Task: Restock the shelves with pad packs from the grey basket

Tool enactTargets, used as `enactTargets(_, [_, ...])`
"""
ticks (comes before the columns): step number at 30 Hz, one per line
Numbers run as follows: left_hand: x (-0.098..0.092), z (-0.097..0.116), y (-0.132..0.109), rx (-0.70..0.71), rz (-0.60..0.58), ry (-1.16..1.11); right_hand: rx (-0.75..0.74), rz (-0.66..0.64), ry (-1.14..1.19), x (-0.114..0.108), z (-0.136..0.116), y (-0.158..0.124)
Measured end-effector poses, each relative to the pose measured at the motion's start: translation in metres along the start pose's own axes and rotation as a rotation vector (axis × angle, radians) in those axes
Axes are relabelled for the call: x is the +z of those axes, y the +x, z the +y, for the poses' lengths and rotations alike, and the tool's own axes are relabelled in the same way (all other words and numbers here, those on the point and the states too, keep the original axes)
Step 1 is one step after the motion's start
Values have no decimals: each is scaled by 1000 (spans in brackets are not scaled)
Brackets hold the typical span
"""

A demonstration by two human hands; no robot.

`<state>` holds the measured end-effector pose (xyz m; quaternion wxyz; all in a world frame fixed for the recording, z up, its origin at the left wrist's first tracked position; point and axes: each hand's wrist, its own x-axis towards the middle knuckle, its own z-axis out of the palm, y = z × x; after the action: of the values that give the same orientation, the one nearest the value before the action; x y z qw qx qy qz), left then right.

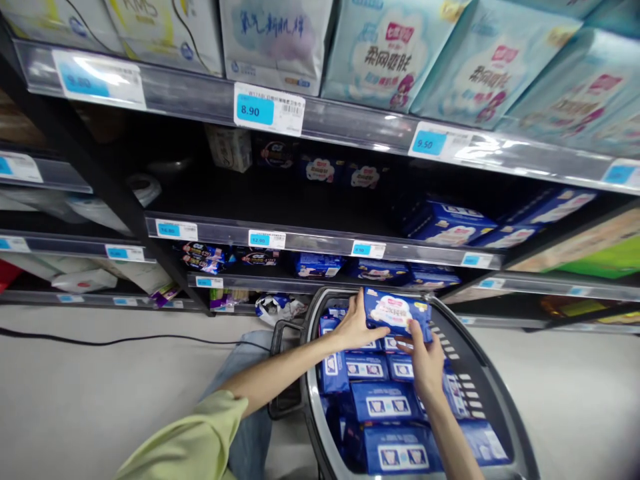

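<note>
Between my two hands is a dark blue packet of sanitary pads (pixel 395 311), held over the far end of a grey shopping basket (pixel 500 393). My left hand (pixel 356 325) grips its left side, thumb along the lower edge. My right hand (pixel 425 357) has its thumb on the front near the lower right corner, with the other fingers partly hidden. Below lie several more blue packets (pixel 385 400) in rows, filling much of the basket. My right forearm covers some of them.
A shelf (pixel 280 193) behind the basket carries a few blue packets (pixel 445 223) at its right. Lower down, another shelf holds more packets (pixel 317 265). Light blue packs (pixel 390 53) line the top shelf above price tags (pixel 270 110). A black cable (pixel 125 342) crosses the floor at left.
</note>
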<state>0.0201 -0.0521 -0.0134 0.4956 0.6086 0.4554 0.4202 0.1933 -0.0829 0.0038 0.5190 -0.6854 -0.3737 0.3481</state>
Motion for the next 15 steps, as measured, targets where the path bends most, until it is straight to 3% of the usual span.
enactTargets(4, [0, -4, -1, 214, -17, 141, -14, 59, -205, -3, -3, -2])
enactTargets(8, [-5, -5, -1, 207, -71, 149, -199, 84, -398, -5, -2, -4])
enactTargets(12, [-9, -6, 1, 155, -130, 122, -431, -138, -343, -1, -1, -9])
enactTargets(15, [-9, -5, 1, 212, -98, 85, -563, -295, -291, 0, -1, -10])
